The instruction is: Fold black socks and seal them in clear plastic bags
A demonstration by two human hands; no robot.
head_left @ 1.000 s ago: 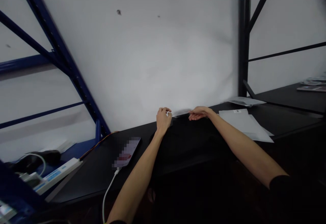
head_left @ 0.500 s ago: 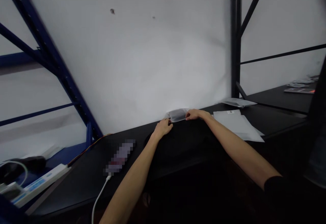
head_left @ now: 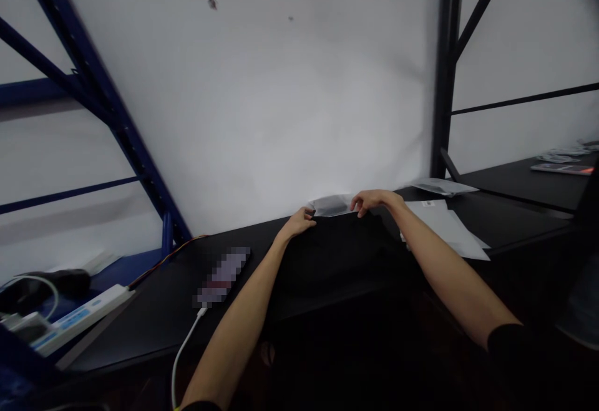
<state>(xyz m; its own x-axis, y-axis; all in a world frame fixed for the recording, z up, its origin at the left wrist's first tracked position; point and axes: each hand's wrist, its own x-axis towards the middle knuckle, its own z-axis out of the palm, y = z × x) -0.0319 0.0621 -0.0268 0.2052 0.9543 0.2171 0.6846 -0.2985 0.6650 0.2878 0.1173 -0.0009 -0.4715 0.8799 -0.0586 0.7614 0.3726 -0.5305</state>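
A piece of black cloth (head_left: 341, 255), perhaps a garment, lies spread on the black table; dim light hides its outline. My left hand (head_left: 297, 223) rests at its far left edge, thumb and fingers apart, with a small dark bit showing between them. At the far right edge my right hand (head_left: 368, 201) hovers or lightly touches, fingers bent downward and spread. Between both hands, a translucent plastic bag (head_left: 331, 205) lies behind the cloth against the wall.
Left of the cloth lies a phone (head_left: 224, 274) with a white cable (head_left: 185, 342). A white power strip (head_left: 87, 317) sits far left. White plastic bags (head_left: 442, 227) lie to the right, another bag (head_left: 442, 186) behind. Blue and black rack posts (head_left: 447, 87) flank the wall.
My right hand has moved slightly right and its fingers have spread from a pinch. My left thumb and fingers have parted. The view has shifted a little.
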